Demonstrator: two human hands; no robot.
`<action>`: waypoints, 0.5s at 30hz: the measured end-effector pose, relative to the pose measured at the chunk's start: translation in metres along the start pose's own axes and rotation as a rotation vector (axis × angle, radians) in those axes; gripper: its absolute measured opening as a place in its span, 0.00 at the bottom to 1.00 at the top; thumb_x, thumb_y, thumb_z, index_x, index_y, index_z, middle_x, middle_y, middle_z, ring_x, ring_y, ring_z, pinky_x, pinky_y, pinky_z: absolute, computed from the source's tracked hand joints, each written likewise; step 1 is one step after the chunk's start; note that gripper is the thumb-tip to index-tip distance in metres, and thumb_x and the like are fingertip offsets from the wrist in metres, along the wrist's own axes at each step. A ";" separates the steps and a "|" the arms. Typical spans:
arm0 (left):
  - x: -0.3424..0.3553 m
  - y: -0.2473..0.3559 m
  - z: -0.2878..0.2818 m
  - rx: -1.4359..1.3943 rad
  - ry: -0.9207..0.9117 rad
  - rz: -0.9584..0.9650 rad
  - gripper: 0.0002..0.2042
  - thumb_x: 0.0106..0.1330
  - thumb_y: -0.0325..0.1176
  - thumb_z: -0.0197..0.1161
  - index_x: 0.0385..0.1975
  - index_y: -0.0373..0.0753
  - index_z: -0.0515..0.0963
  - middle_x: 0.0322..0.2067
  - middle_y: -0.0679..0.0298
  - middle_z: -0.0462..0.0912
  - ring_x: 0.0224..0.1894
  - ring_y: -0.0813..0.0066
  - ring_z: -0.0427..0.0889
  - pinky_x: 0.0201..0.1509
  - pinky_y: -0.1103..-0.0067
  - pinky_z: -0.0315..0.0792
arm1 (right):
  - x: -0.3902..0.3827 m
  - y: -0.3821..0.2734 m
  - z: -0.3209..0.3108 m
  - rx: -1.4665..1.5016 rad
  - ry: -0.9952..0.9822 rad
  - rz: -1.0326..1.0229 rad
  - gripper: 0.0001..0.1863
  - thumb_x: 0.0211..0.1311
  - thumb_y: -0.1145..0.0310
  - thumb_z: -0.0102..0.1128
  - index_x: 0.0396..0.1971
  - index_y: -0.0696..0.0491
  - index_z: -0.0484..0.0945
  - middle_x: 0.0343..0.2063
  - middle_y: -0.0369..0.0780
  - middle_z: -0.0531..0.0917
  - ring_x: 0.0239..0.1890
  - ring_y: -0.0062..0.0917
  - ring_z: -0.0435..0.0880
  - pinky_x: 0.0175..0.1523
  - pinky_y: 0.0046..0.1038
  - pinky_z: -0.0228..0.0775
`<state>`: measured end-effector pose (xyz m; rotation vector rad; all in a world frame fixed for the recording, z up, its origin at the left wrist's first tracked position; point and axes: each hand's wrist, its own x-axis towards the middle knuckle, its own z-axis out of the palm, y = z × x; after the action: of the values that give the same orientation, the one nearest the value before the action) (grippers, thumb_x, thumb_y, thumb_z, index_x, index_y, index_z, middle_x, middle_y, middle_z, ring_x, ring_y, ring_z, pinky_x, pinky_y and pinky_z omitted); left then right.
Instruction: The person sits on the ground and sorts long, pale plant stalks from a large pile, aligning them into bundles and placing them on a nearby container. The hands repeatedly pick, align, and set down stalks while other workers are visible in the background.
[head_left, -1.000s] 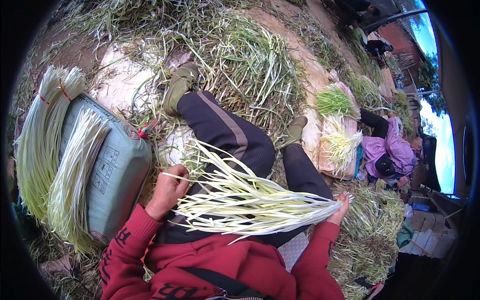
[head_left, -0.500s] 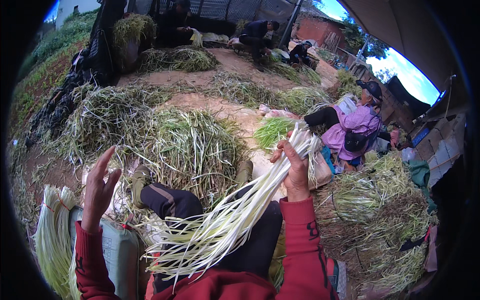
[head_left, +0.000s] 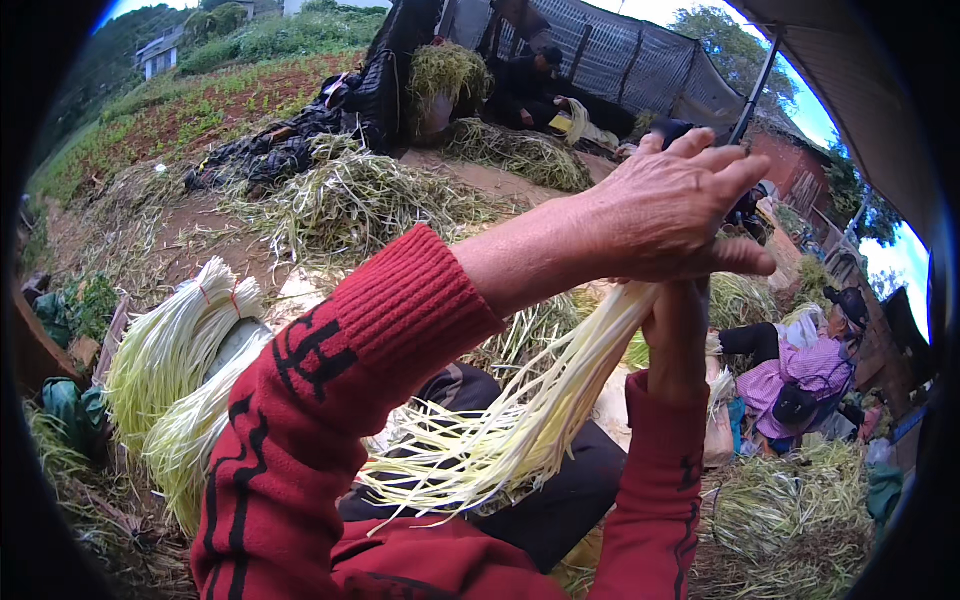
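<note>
A loose bundle of long, pale white-to-yellow-green leafy stalks (head_left: 540, 410) slants above my lap, thin ends fanning toward the lower left. My right hand (head_left: 682, 325) grips it near its thick upper ends; its fingers are mostly hidden. Stretched across the top is my left hand (head_left: 675, 210), palm down and fingers spread, over the stalk ends. Whether its palm presses on them I cannot tell. To my left, similar stalks tied with reddish bands (head_left: 185, 335) are draped over a grey-green block-like thing (head_left: 240, 345).
Heaps of loose greenish stalks lie ahead (head_left: 350, 205) and at right (head_left: 790, 510). A person in a checked pink shirt (head_left: 800, 375) sits at right. Another person in dark clothes (head_left: 525, 90) works at the back. Dark netting (head_left: 260, 150) borders a planted field.
My left hand has swung up and across to the right, over the bundle's top. The bundle, still in my right hand, is now more upright. The view has turned left.
</note>
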<state>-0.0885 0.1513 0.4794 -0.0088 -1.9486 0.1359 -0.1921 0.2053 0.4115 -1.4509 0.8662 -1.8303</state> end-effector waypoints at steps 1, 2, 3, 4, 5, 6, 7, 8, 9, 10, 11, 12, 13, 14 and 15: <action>0.001 0.005 -0.021 -0.241 0.069 -0.102 0.48 0.50 0.69 0.48 0.58 0.29 0.55 0.52 0.41 0.65 0.55 0.48 0.65 0.60 0.61 0.55 | 0.011 -0.015 0.000 -0.029 0.054 -0.060 0.19 0.58 0.64 0.56 0.47 0.54 0.66 0.36 0.39 0.75 0.36 0.23 0.76 0.40 0.26 0.70; 0.004 0.010 -0.033 -0.504 0.177 -0.191 0.51 0.48 0.71 0.48 0.57 0.25 0.53 0.53 0.39 0.62 0.55 0.45 0.63 0.59 0.60 0.55 | 0.025 -0.038 -0.009 -0.094 0.114 -0.122 0.20 0.58 0.65 0.56 0.48 0.54 0.66 0.36 0.38 0.75 0.35 0.21 0.76 0.40 0.24 0.70; -0.008 0.009 -0.032 -0.471 0.284 -0.151 0.52 0.47 0.69 0.53 0.56 0.21 0.51 0.49 0.35 0.63 0.56 0.44 0.62 0.60 0.66 0.57 | 0.036 -0.054 -0.003 -0.103 0.151 -0.180 0.20 0.58 0.66 0.56 0.49 0.55 0.66 0.36 0.38 0.75 0.35 0.20 0.76 0.41 0.23 0.70; -0.027 0.013 -0.021 -0.360 0.249 -0.192 0.51 0.48 0.59 0.60 0.58 0.21 0.46 0.49 0.35 0.63 0.56 0.45 0.61 0.59 0.66 0.57 | 0.044 -0.064 0.004 -0.086 0.170 -0.225 0.20 0.58 0.67 0.56 0.50 0.55 0.66 0.36 0.37 0.75 0.35 0.19 0.76 0.42 0.22 0.69; -0.049 0.009 -0.007 -0.292 0.233 -0.199 0.50 0.50 0.54 0.62 0.60 0.24 0.40 0.51 0.36 0.62 0.55 0.46 0.65 0.57 0.68 0.60 | 0.036 -0.064 0.029 -0.028 0.213 -0.266 0.20 0.57 0.67 0.58 0.49 0.55 0.67 0.35 0.38 0.75 0.33 0.18 0.76 0.41 0.22 0.70; -0.053 0.014 -0.002 -0.253 0.248 -0.171 0.50 0.51 0.48 0.64 0.62 0.27 0.35 0.54 0.36 0.61 0.54 0.48 0.68 0.56 0.71 0.64 | 0.043 -0.074 0.029 0.012 0.082 -0.339 0.17 0.58 0.68 0.56 0.47 0.55 0.67 0.33 0.37 0.74 0.29 0.16 0.73 0.37 0.20 0.68; -0.073 0.020 -0.012 -0.400 0.175 -0.324 0.49 0.50 0.42 0.63 0.62 0.29 0.33 0.53 0.37 0.62 0.53 0.48 0.69 0.55 0.71 0.64 | 0.039 -0.056 0.044 0.098 -0.053 -0.339 0.17 0.59 0.68 0.56 0.46 0.56 0.67 0.31 0.36 0.73 0.27 0.15 0.71 0.35 0.19 0.67; -0.086 0.026 -0.018 -0.565 0.112 -0.467 0.49 0.50 0.36 0.62 0.62 0.30 0.31 0.51 0.38 0.64 0.53 0.47 0.69 0.55 0.70 0.65 | 0.032 -0.042 0.057 0.171 -0.176 -0.354 0.16 0.59 0.69 0.56 0.46 0.57 0.67 0.29 0.36 0.73 0.24 0.15 0.69 0.32 0.18 0.65; -0.099 0.027 -0.017 -0.511 0.124 -0.523 0.49 0.48 0.31 0.61 0.63 0.33 0.30 0.46 0.41 0.69 0.50 0.47 0.71 0.52 0.69 0.66 | 0.018 -0.033 0.078 0.142 -0.175 -0.377 0.17 0.60 0.68 0.56 0.46 0.58 0.66 0.25 0.35 0.70 0.21 0.14 0.67 0.29 0.17 0.62; -0.113 0.027 -0.019 -0.315 0.234 -0.477 0.47 0.48 0.30 0.61 0.63 0.32 0.34 0.42 0.43 0.72 0.44 0.46 0.73 0.49 0.68 0.67 | 0.011 -0.025 0.089 0.085 -0.193 -0.400 0.19 0.60 0.67 0.56 0.47 0.60 0.65 0.23 0.35 0.69 0.20 0.14 0.66 0.29 0.16 0.60; -0.122 0.028 -0.025 -0.152 0.288 -0.478 0.46 0.46 0.30 0.61 0.62 0.30 0.38 0.41 0.43 0.72 0.42 0.46 0.73 0.47 0.66 0.67 | 0.005 -0.018 0.101 0.098 -0.184 -0.383 0.19 0.60 0.66 0.56 0.47 0.60 0.65 0.22 0.35 0.69 0.20 0.13 0.66 0.29 0.16 0.60; -0.130 0.032 -0.032 0.023 0.333 -0.485 0.45 0.44 0.30 0.62 0.61 0.27 0.42 0.40 0.43 0.72 0.40 0.45 0.73 0.44 0.65 0.68 | -0.001 -0.011 0.113 0.123 -0.177 -0.358 0.20 0.60 0.66 0.56 0.48 0.60 0.65 0.22 0.34 0.68 0.20 0.13 0.66 0.29 0.15 0.59; -0.137 0.035 -0.037 -0.082 0.381 -0.548 0.43 0.45 0.29 0.62 0.62 0.29 0.44 0.35 0.45 0.75 0.36 0.46 0.75 0.40 0.66 0.70 | -0.005 -0.009 0.126 0.155 -0.171 -0.341 0.22 0.60 0.65 0.56 0.49 0.61 0.64 0.22 0.34 0.69 0.20 0.13 0.65 0.29 0.15 0.59; -0.139 0.041 -0.047 -0.182 0.397 -0.656 0.36 0.47 0.30 0.62 0.59 0.34 0.54 0.31 0.47 0.77 0.32 0.49 0.78 0.35 0.67 0.72 | -0.006 -0.008 0.132 0.205 -0.231 -0.341 0.25 0.59 0.66 0.56 0.53 0.62 0.61 0.23 0.34 0.69 0.20 0.13 0.65 0.30 0.16 0.60; -0.143 0.039 -0.057 -0.233 0.370 -0.628 0.31 0.48 0.30 0.63 0.54 0.36 0.59 0.30 0.48 0.77 0.31 0.49 0.78 0.34 0.66 0.72 | -0.011 -0.009 0.144 0.228 -0.244 -0.322 0.28 0.59 0.66 0.57 0.55 0.62 0.59 0.24 0.35 0.69 0.21 0.14 0.66 0.31 0.16 0.61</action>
<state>0.0158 0.1852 0.3639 0.3941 -1.5091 -0.4764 -0.0500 0.2042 0.4377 -1.6912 0.3062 -1.8533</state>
